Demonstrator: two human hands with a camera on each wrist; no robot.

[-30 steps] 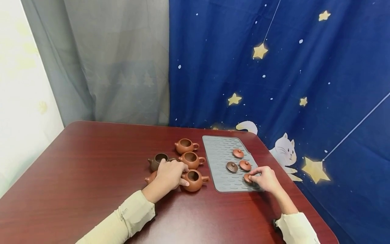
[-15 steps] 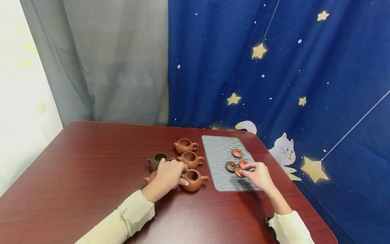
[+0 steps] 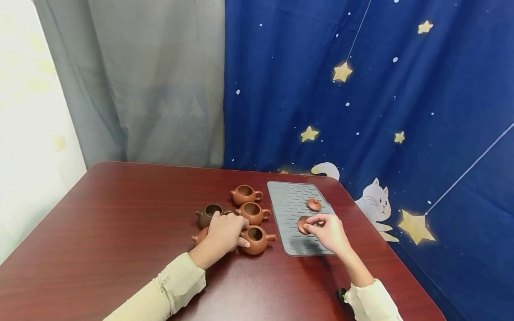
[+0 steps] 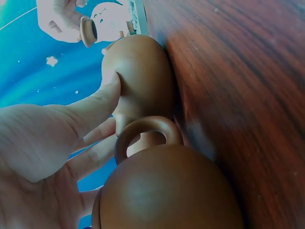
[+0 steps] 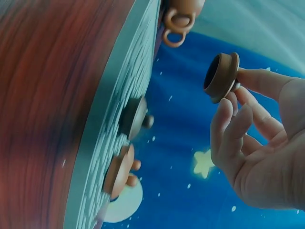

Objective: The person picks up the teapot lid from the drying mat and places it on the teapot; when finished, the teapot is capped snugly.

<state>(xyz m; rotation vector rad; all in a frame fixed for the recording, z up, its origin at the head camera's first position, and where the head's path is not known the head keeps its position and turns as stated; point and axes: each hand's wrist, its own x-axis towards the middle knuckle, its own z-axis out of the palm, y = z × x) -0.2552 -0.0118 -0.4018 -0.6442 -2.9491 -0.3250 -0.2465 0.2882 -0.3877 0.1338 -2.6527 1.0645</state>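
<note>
Head view: above one surface and one grey mat, my left hand holds a front teapot, one of five, between thumb and fingers; my right hand pinches a lid, one of four, over the mat. I judge lid handling the step; next calls for a steady, level pinch.

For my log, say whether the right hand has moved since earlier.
Yes; in the head view, the right hand shifted left relative to the gray mat.
</note>
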